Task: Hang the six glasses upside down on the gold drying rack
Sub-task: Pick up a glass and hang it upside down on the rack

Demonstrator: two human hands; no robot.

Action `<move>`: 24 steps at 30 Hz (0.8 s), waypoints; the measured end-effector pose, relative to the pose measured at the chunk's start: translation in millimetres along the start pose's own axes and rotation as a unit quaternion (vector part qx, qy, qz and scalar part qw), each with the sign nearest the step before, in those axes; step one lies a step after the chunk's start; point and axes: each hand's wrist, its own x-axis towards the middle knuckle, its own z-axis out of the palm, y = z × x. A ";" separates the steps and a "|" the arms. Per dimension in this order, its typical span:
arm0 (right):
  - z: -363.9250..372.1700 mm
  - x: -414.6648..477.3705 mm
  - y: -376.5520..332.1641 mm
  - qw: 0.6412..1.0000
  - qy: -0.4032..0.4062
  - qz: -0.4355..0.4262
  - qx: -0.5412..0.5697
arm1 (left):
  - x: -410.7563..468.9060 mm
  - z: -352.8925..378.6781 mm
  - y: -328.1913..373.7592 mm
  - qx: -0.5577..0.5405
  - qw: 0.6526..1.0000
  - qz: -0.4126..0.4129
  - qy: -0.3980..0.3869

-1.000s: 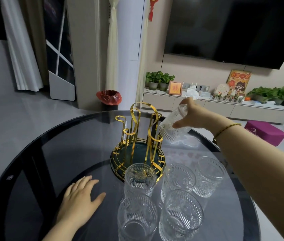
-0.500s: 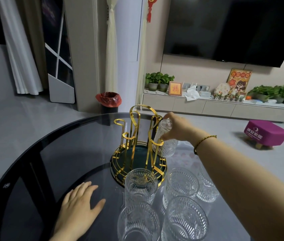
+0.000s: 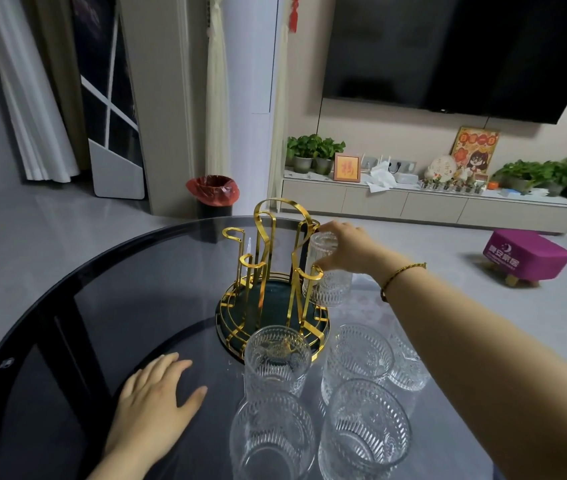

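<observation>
The gold drying rack [image 3: 268, 271] stands on a round dark-green base near the middle of the glass table. My right hand [image 3: 348, 249] grips the bottom of an upside-down ribbed glass [image 3: 327, 275] that sits over a peg on the rack's right side. Several more ribbed glasses stand upright in front of the rack: one right at its base [image 3: 277, 358], one to the right [image 3: 358, 355], one partly behind my forearm [image 3: 408, 365], and two nearest me [image 3: 271, 434] [image 3: 365, 427]. My left hand [image 3: 154, 407] lies flat on the table, fingers spread.
The round dark glass table [image 3: 102, 306] curves away at left and far side. Beyond it are a bin with a red bag [image 3: 212, 192], a low TV cabinet with plants [image 3: 413, 202] and a purple stool [image 3: 524, 254].
My right hand has turned the glass upside down and lowered it from above the rack onto the right-side peg. My left hand has stayed flat on the table.
</observation>
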 end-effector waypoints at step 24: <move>6.3 -12.3 11.7 0.996 0.043 0.000 0.083 | -1.4 -2.9 3.1 0.008 1.000 0.002 -0.002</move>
